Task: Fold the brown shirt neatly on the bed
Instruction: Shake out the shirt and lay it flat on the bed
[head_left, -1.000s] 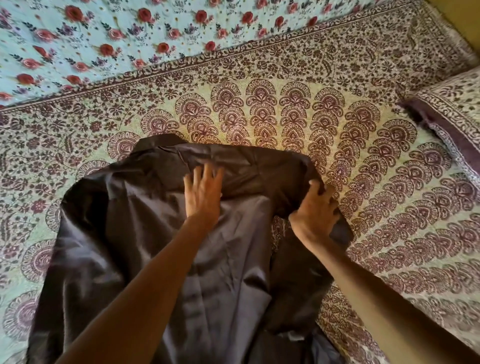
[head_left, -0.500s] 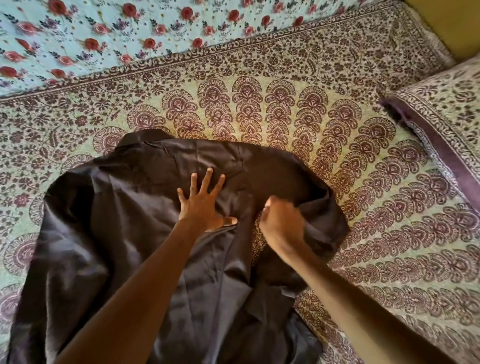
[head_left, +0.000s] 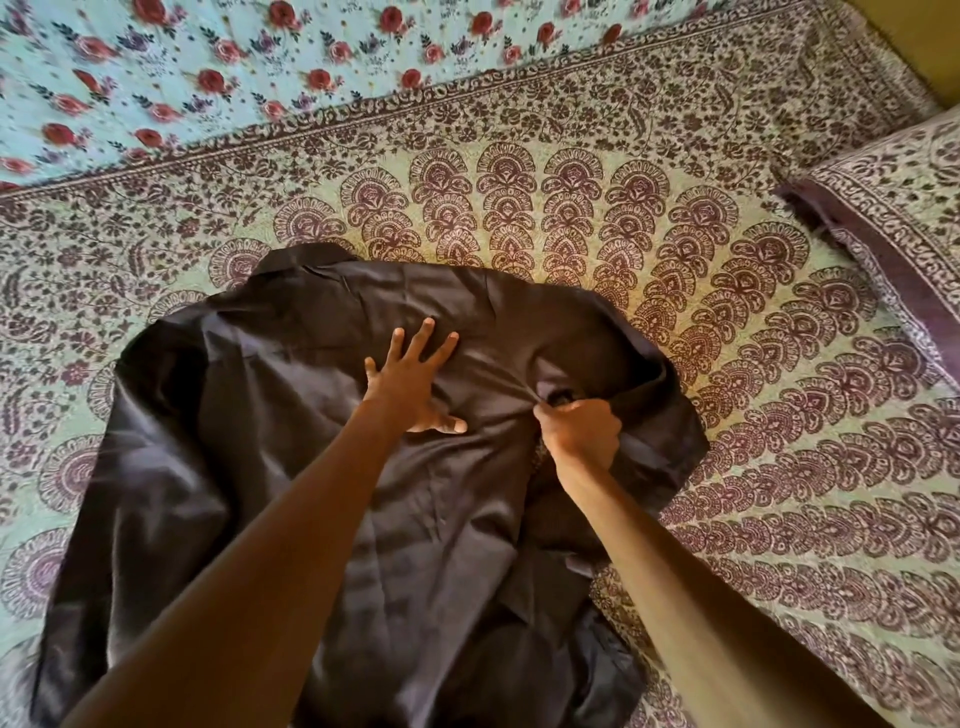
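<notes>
1. I see the brown shirt (head_left: 291, 467) spread flat on the bed (head_left: 727, 364), collar end away from me.
2. My left hand (head_left: 410, 384) presses the shirt's middle, fingers (head_left: 427, 332) splayed wide and gripping nothing.
3. My right hand (head_left: 579, 434), just right of the left hand, has fingers closed on a bunched fold (sleeve side).
4. Risk: dragging that bunch across could trap creases, or skew the shirt if the left hand slips.

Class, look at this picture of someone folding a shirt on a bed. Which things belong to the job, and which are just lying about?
Part of the job:
shirt
left hand, pressed flat on it
right hand, closed on a fold of it
bedspread under it

Just lying about:
pillow, at the right
floral sheet, at the far side
</notes>
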